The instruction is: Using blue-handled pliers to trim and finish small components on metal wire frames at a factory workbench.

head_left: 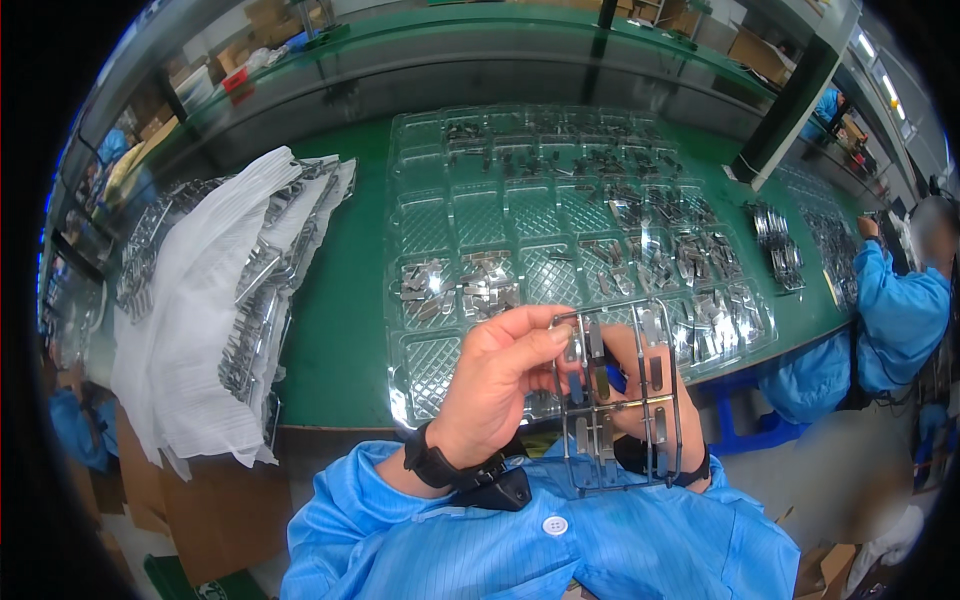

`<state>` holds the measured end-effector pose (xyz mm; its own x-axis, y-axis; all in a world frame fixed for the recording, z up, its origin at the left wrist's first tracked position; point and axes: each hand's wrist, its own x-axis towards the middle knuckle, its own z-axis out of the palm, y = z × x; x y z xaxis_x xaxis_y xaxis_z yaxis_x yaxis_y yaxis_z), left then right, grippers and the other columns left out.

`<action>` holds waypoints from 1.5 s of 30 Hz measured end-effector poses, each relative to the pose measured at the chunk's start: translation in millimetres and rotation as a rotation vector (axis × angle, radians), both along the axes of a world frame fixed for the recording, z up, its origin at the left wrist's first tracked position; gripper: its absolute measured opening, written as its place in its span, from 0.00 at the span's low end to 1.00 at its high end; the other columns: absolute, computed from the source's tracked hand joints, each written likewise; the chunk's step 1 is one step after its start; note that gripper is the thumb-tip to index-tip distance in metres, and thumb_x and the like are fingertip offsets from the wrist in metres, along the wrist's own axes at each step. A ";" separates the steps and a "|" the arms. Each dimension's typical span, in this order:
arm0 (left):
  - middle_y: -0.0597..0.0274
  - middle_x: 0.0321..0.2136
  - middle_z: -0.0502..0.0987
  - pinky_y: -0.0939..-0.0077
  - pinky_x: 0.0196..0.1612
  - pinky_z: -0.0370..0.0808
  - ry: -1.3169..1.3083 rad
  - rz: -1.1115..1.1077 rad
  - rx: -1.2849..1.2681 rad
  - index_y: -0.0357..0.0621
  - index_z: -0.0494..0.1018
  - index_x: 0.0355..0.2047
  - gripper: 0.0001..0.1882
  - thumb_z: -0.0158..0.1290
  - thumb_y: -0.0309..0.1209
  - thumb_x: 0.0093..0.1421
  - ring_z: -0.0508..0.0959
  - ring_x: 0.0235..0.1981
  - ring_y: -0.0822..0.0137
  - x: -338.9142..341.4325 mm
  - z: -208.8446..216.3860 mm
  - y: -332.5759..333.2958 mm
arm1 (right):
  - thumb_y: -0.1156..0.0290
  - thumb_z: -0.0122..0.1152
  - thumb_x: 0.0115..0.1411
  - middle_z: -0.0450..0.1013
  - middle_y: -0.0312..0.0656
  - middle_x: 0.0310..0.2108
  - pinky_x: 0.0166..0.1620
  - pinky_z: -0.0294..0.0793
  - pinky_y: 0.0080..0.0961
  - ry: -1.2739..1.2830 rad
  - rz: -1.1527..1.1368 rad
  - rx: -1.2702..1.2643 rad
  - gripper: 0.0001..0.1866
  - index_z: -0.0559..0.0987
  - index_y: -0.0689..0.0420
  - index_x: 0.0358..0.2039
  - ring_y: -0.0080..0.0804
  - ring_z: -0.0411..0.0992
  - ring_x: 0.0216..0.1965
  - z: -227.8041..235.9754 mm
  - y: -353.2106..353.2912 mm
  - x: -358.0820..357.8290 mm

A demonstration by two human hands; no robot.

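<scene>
In front of my chest is a dark sprue frame [650,398], a thin rectangular grid with several small flat shiny pieces attached. My left hand [500,372] is closed, pinching the frame's upper left edge between thumb and fingers. Behind the frame is my right hand [640,385], with its fingers curled and partly hidden by the bars. A bit of blue [617,378] shows within its grip; what it belongs to cannot be made out. Just beyond both hands lies a clear plastic compartment tray [425,215], with loose small flat pieces in many of its pockets.
White wrapping sheets [190,330] cover a stack of more sprue frames [255,330] at the left of the green table [335,350]. Further frames [775,245] lie at the right, near a post [795,110]. A co-worker in blue [900,310] sits at the right, by a blue stool [740,425].
</scene>
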<state>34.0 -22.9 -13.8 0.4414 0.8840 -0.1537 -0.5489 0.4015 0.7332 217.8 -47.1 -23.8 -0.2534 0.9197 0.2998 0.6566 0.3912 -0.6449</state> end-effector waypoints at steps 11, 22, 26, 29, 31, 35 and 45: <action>0.62 0.27 0.77 0.83 0.27 0.75 -0.009 0.007 -0.027 0.34 0.72 0.41 0.12 0.50 0.27 0.59 0.76 0.26 0.76 0.3 3.4 -2.1 | 0.75 0.61 0.45 0.70 0.50 0.26 0.28 0.70 0.37 -0.120 -0.032 -0.001 0.21 0.73 0.58 0.43 0.49 0.72 0.27 17.5 -4.9 -3.1; 0.63 0.27 0.76 0.83 0.29 0.75 0.016 -0.001 -0.016 0.34 0.72 0.41 0.11 0.50 0.28 0.60 0.76 0.26 0.76 4.7 -1.6 -2.2 | 0.74 0.61 0.45 0.70 0.49 0.24 0.27 0.71 0.37 -0.149 -0.052 -0.006 0.18 0.73 0.56 0.40 0.50 0.71 0.25 8.6 -7.3 3.8; 0.64 0.27 0.76 0.84 0.29 0.75 0.023 0.000 -0.012 0.35 0.72 0.41 0.11 0.50 0.28 0.60 0.76 0.26 0.76 5.4 -0.4 -1.9 | 0.73 0.62 0.44 0.71 0.48 0.27 0.30 0.72 0.38 -0.175 -0.044 -0.009 0.21 0.72 0.55 0.42 0.48 0.72 0.28 5.8 -5.1 5.8; 0.63 0.27 0.76 0.84 0.28 0.75 0.031 0.019 -0.024 0.35 0.72 0.40 0.11 0.50 0.28 0.60 0.76 0.26 0.76 5.9 2.1 -3.4 | 0.72 0.63 0.44 0.71 0.48 0.27 0.30 0.72 0.38 -0.182 -0.045 -0.026 0.22 0.72 0.54 0.43 0.48 0.72 0.29 7.3 -5.7 5.0; 0.63 0.27 0.76 0.84 0.27 0.75 0.025 0.008 -0.026 0.35 0.72 0.40 0.11 0.50 0.28 0.60 0.76 0.26 0.75 5.9 1.0 -3.2 | 0.71 0.63 0.44 0.71 0.48 0.27 0.30 0.72 0.38 -0.162 -0.045 -0.033 0.23 0.72 0.54 0.43 0.48 0.72 0.29 7.0 -5.3 4.9; 0.62 0.26 0.76 0.84 0.27 0.75 0.029 -0.001 -0.029 0.34 0.72 0.41 0.11 0.50 0.28 0.60 0.76 0.25 0.74 7.0 0.4 -3.4 | 0.72 0.62 0.45 0.71 0.48 0.26 0.30 0.72 0.39 -0.181 -0.054 0.001 0.21 0.72 0.55 0.42 0.49 0.72 0.28 7.4 -7.2 4.4; 0.62 0.25 0.76 0.82 0.27 0.76 0.074 0.064 -0.028 0.35 0.69 0.45 0.14 0.51 0.28 0.60 0.77 0.26 0.74 9.1 -8.8 6.0 | 0.74 0.59 0.44 0.69 0.51 0.22 0.27 0.68 0.42 -0.389 -0.156 -0.117 0.11 0.69 0.59 0.28 0.53 0.70 0.27 5.4 -4.8 18.8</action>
